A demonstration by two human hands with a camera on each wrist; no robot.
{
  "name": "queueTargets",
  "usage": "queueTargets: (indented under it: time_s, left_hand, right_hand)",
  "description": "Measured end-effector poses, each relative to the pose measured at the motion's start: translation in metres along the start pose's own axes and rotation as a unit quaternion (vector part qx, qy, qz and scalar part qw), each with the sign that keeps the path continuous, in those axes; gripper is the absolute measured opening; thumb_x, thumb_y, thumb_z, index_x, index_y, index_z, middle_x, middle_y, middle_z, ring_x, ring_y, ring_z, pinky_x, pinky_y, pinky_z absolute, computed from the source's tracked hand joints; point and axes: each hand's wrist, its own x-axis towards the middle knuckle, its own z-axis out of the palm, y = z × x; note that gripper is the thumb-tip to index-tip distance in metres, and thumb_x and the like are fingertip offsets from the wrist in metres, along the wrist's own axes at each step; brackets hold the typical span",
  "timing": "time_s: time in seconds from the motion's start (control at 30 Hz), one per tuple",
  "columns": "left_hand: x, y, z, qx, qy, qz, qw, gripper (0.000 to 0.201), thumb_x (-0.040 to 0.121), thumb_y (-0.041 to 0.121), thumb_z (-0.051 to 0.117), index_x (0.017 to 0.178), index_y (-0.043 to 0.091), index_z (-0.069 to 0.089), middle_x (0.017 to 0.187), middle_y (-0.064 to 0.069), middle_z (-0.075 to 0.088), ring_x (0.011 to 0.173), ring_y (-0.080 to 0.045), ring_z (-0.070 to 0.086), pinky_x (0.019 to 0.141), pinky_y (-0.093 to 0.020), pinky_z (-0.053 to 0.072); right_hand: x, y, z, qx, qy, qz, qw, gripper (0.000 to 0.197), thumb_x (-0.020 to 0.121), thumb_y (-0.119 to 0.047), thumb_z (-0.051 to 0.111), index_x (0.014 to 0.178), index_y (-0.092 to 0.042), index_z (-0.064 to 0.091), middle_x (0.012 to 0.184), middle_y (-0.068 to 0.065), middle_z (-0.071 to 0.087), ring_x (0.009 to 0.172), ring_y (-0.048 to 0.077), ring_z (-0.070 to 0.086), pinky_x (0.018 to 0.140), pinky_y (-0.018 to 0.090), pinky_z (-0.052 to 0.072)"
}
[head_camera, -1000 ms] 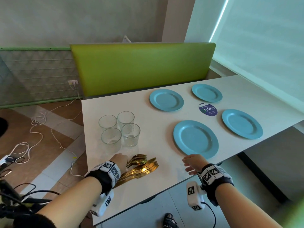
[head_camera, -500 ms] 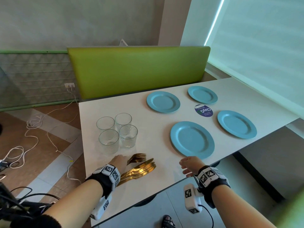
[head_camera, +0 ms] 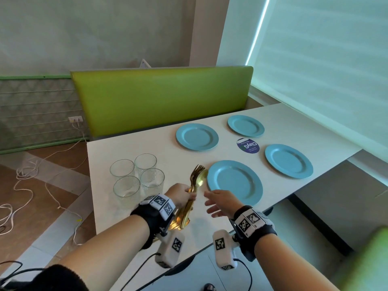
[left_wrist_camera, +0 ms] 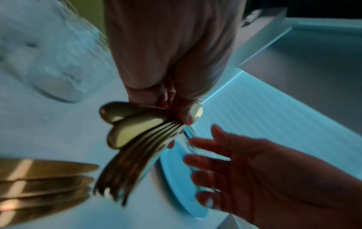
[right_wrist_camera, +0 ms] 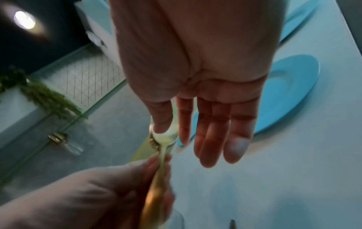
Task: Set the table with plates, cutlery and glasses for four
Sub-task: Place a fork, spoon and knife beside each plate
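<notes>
White surface carrying four blue plates, four glasses clustered aside. Left hand, grip clamped on gold cutlery bundle, raised beside nearest plate, probably for dealing out. Right hand, fingers spread, empty, poised to pick one.

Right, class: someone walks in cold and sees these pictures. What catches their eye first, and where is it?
The bundle of gold forks and spoons gripped in the left hand near the table's front, with the open right hand beside it. Then four round blue plates to the right.
</notes>
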Motion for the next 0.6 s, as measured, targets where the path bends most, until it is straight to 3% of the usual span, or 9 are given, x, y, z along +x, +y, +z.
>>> queueTargets:
  time_s: [0.17,0.3,0.4,0.47,0.53,0.6]
  left_hand:
    - [0.013,0.025,0.029,-0.037,-0.024,0.036,0.998,0.007,0.088,0.01,0.061,0.083,0.012,0.065,0.069,-0.008,0.062,0.061,-0.023,0.061,0.084,-0.05,0.056]
    - [0.031,0.04,0.048,-0.039,-0.033,0.061,0.997,0.011,0.087,0.006,0.061,0.094,0.011,0.068,0.071,-0.004,0.064,0.065,-0.02,0.061,0.081,-0.043,0.057]
    - [0.047,0.054,0.061,-0.039,-0.028,0.069,0.996,0.018,0.088,0.004,0.061,0.104,0.002,0.067,0.072,0.0,0.062,0.064,-0.012,0.059,0.06,-0.022,0.055]
    - [0.06,0.067,0.071,-0.071,-0.027,0.054,0.996,0.02,0.089,0.003,0.059,0.108,-0.001,0.064,0.07,-0.002,0.06,0.058,-0.01,0.057,0.051,-0.019,0.052]
    - [0.076,0.08,0.083,-0.082,-0.018,0.044,0.995,0.016,0.09,0.003,0.057,0.104,0.001,0.064,0.067,-0.001,0.058,0.053,-0.007,0.054,0.048,-0.017,0.047]
    - [0.095,0.095,0.094,-0.092,-0.011,0.033,0.995,0.008,0.09,0.004,0.057,0.09,0.007,0.064,0.067,0.0,0.058,0.056,-0.008,0.053,0.053,-0.019,0.045]
  right_hand:
    - [0.003,-0.007,-0.021,0.094,0.041,-0.033,0.994,0.019,0.095,-0.023,0.054,0.082,-0.011,0.059,0.081,0.006,0.063,0.058,0.015,0.055,0.056,0.025,0.047]
    - [0.015,-0.001,-0.045,0.135,0.066,-0.029,0.988,0.007,0.093,-0.015,0.057,0.087,-0.013,0.06,0.075,0.003,0.064,0.056,0.013,0.055,0.053,0.021,0.047]
    - [0.03,-0.001,-0.066,0.162,0.077,-0.023,0.983,0.003,0.092,-0.014,0.059,0.089,-0.012,0.06,0.075,0.003,0.062,0.059,0.013,0.055,0.054,0.022,0.046]
    - [0.043,-0.003,-0.083,0.18,0.081,-0.023,0.98,0.005,0.091,-0.013,0.06,0.087,-0.012,0.06,0.076,0.002,0.062,0.061,0.013,0.054,0.056,0.022,0.046]
    - [0.057,-0.007,-0.1,0.195,0.082,-0.021,0.977,0.006,0.092,-0.013,0.059,0.087,-0.012,0.059,0.075,0.002,0.061,0.061,0.013,0.055,0.056,0.022,0.046]
    - [0.074,-0.01,-0.122,0.208,0.09,-0.02,0.974,0.009,0.093,-0.013,0.057,0.085,-0.012,0.057,0.073,0.002,0.06,0.06,0.013,0.055,0.054,0.022,0.045]
